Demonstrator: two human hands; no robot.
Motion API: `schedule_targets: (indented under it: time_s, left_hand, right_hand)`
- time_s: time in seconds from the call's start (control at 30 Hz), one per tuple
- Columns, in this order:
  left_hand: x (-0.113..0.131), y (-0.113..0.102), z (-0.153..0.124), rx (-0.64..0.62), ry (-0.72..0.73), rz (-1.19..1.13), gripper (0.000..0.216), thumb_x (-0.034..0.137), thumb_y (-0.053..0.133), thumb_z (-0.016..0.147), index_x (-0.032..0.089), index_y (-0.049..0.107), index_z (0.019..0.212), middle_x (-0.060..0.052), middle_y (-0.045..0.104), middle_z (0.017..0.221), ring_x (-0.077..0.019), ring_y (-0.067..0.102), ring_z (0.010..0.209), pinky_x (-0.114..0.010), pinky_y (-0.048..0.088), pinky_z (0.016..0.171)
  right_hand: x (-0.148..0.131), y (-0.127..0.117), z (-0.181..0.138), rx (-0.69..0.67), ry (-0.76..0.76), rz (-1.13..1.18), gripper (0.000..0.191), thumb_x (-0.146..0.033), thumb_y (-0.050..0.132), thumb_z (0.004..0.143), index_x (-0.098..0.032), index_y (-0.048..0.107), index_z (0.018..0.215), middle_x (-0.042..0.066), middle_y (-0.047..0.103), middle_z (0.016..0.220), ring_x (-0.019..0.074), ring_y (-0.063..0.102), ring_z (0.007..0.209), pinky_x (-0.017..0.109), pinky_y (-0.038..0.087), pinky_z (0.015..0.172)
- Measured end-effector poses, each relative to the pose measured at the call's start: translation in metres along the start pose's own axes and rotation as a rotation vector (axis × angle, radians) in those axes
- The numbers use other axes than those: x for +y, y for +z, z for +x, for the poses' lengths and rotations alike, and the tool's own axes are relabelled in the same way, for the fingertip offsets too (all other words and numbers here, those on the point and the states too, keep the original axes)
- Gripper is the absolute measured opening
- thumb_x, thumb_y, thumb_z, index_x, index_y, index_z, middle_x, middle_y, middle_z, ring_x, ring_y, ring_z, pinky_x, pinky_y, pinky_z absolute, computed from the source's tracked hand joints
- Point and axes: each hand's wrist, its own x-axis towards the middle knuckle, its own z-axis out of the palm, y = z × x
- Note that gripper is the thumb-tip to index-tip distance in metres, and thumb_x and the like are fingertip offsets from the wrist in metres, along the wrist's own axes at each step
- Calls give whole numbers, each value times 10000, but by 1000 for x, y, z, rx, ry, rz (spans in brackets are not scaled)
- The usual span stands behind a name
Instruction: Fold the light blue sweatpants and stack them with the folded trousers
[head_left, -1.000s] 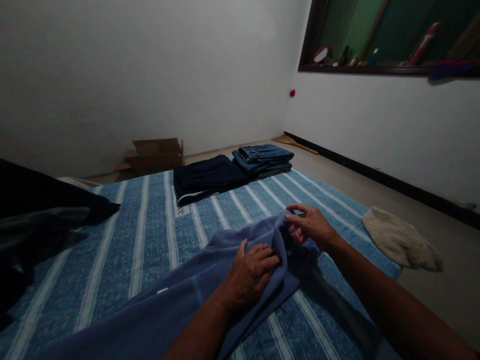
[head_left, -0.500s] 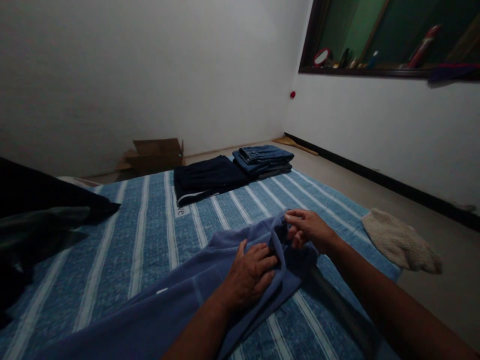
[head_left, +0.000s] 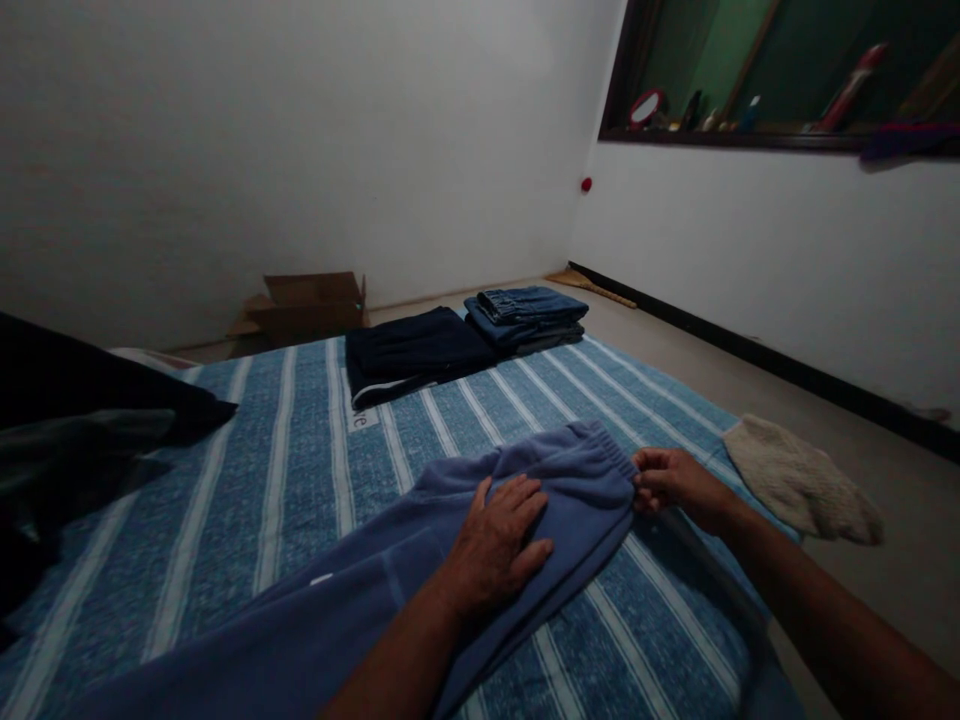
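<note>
A pair of blue fleece trousers (head_left: 360, 590) lies across the blue striped mattress (head_left: 300, 450), waistband toward the far right. My left hand (head_left: 499, 540) rests flat on the cloth just below the waistband, fingers spread. My right hand (head_left: 671, 480) pinches the elastic waistband's right end, fingers closed on it, and holds it pulled out flat.
A folded dark garment (head_left: 412, 355) and a stack of folded jeans (head_left: 525, 315) lie at the mattress's far end. Dark clothes (head_left: 82, 430) are heaped at the left. A cardboard box (head_left: 307, 305) stands by the wall. A beige cloth (head_left: 802, 485) lies on the floor at the right.
My right hand has drawn the bunched waistband out to the right and down, so it now lies flat. My left hand has stayed pressed on the trousers.
</note>
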Motion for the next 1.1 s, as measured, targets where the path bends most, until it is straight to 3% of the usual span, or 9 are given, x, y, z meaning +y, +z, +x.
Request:
schedule_targets:
  time_s: [0.17,0.3,0.47,0.57,0.63,0.87,1.1]
  left_hand:
    - [1,-2,-1,-13,9,-2,525,365,639,778,229,517,1271,-110,456,1424,-314,337,1349,-638,134,1095]
    - [3,-5,-2,-4,4,-26,373,406,683,738,217,627,1055,-99,493,1391,-316,358,1336,-624,114,1104]
    - [-2,0,-3,75,28,-16,167,364,634,787,201,621,820,-78,547,1340,-280,398,1316,-568,164,1118]
    - [-5,5,-2,181,-28,63,154,277,540,842,182,620,932,-104,550,1334,-251,388,1326,-518,203,1123]
    - [-4,7,-1,176,-76,118,281,277,536,840,168,591,1093,-124,510,1374,-259,352,1349,-528,197,1124]
    - [1,1,-1,-139,-108,187,834,543,665,711,227,351,1416,-138,232,1540,-325,162,1419,-618,75,1112]
    - [3,-5,-1,-241,-93,207,983,746,562,673,216,286,1454,-157,144,1555,-339,70,1431,-619,48,1108]
  right_hand:
    - [-8,3,-1,43,2,-27,157,-231,631,577,-165,568,705,-31,600,503,108,564,458,206,419,450]
    - [-11,3,-4,78,14,-1,165,-249,622,557,-172,565,691,-24,601,490,124,584,466,210,426,450]
    - [-5,1,-10,74,45,-31,139,-235,605,542,-177,553,657,-35,578,460,115,558,433,200,401,423]
    - [-1,0,-10,83,35,-28,143,-235,602,548,-178,560,673,-42,581,474,110,553,434,201,406,432]
    - [1,2,-7,114,42,-51,134,-236,587,540,-182,553,658,-48,566,457,106,536,419,199,391,420]
    - [-2,6,-2,151,28,-274,84,-231,521,553,-189,541,623,-65,519,421,95,474,364,198,337,375]
    - [-6,-1,-3,98,51,-372,49,-240,499,600,-198,511,622,-53,518,447,112,504,394,208,358,401]
